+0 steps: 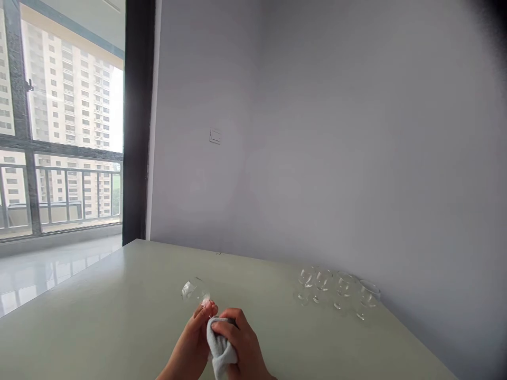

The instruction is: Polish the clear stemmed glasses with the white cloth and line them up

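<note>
A clear stemmed glass (195,290) lies tilted above the table, its bowl pointing away to the upper left. My left hand (195,332) is closed around the lower part of the glass, by the stem. A light grey cloth (219,345) is gripped in my right hand (242,338), pressed up against the foot end of the glass beside my left fingers. The foot itself is hidden by the cloth and my hands.
Several clear stemmed glasses stand upright in a row, among them one (368,295) at the right end, on the pale green table (119,316) near the wall. A grey wall (336,132) borders the table's far and right sides. Windows (71,132) are at the left.
</note>
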Demonstrator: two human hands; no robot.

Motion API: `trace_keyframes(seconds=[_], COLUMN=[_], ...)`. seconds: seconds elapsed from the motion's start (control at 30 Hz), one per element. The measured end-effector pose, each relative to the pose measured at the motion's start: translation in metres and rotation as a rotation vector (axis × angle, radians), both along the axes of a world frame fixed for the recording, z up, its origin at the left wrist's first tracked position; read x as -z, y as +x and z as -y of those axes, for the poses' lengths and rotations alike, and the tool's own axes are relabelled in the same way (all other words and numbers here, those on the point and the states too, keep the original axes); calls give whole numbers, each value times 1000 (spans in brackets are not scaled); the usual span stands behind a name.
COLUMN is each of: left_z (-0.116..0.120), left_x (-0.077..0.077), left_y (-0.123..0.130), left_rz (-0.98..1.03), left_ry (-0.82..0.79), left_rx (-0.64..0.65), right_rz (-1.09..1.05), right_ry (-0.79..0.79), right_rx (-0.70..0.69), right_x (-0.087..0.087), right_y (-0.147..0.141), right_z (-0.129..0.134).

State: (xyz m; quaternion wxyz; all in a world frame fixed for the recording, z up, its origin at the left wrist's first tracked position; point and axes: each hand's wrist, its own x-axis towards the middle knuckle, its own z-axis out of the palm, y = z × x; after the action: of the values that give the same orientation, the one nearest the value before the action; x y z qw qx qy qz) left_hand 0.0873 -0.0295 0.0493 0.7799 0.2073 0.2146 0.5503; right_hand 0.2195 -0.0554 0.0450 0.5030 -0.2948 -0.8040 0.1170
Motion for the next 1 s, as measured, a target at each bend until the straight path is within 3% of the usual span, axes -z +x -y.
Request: trace_keyframes(seconds=[0.13, 0.23, 0.3, 0.47, 0.6, 0.73, 0.9, 1.0], left_z=[-1, -1, -1, 4, 8, 4, 2, 5], left_x=[1, 1, 0, -8, -13, -9, -3, -8], left_y=[-2, -2, -1, 1, 2, 2, 0, -1], left_rz=[-24, -33, -53, -186, -289, -353, -464, -457], left_ry=[41, 73, 101, 184, 277, 354, 388, 415], left_rx=[-53, -71, -104, -124, -144, -203, -267, -269], right_rz=[-403, -801, -1044, -1227, -1289, -1325, -1151, -1008], right_ry=[-437, -812, -971, -1282, -1344, -1413, -1508, -1351], right_rx=[-102, -118, -115, -254, -252, -305, -394, -404], right_x=[-7, -3, 2, 13, 31, 45, 40, 32], right_y=[-1, -7, -14, -26, -31, -36, -30, -26], right_z=[0, -3, -4, -7, -11, -13, -7, -1])
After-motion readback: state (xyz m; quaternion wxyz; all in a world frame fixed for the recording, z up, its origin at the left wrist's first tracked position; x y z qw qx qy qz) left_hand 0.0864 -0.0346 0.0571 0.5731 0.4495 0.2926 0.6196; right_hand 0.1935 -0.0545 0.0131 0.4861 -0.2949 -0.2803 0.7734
